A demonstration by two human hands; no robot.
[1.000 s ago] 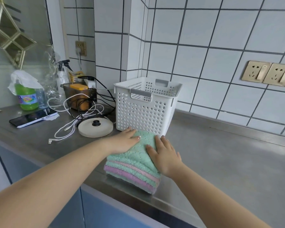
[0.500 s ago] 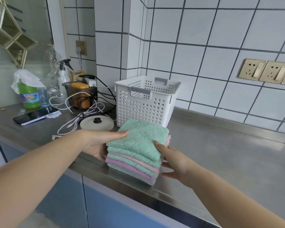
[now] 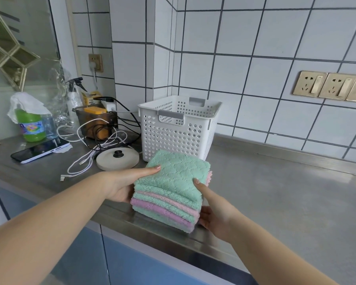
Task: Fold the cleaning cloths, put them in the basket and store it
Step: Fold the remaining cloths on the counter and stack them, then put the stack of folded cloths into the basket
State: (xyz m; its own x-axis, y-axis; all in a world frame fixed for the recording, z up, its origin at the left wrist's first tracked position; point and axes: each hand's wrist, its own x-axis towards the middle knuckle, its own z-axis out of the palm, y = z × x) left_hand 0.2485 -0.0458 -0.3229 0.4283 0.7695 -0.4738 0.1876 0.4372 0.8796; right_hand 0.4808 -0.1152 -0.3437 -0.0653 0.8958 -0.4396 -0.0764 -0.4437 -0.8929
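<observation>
- Steel counter (image 3: 275, 198) runs along a white tiled wall, with blue cabinet fronts below its front edge.
- At far left stands a green bottle (image 3: 30, 126) with a white rag draped over its top; a phone (image 3: 40, 150) lies flat in front of it.
- Behind, a spray bottle (image 3: 74, 97) stands by a brown box (image 3: 96, 122) tangled in black and white cables (image 3: 84, 159).
- A round cream lid (image 3: 117, 160) with a black knob lies flat, just left of the basket.
- The left hand (image 3: 121, 184) grips the left side of the cloths (image 3: 171, 190): thumb laid along the top, fingers curled beneath and hidden.
- The cloths are a folded stack of mint and pink layers, mint on top, near the counter's front edge, just in front of the basket; whether the stack rests on the counter or is raised I cannot tell.
- The white perforated basket (image 3: 179, 130) stands upright with grey handles; no cloth shows above its rim.
- The right hand (image 3: 214, 214) holds the stack's right side, thumb on the top edge, fingers wrapped under.
- Gold wall sockets (image 3: 329, 86) sit at far right.
</observation>
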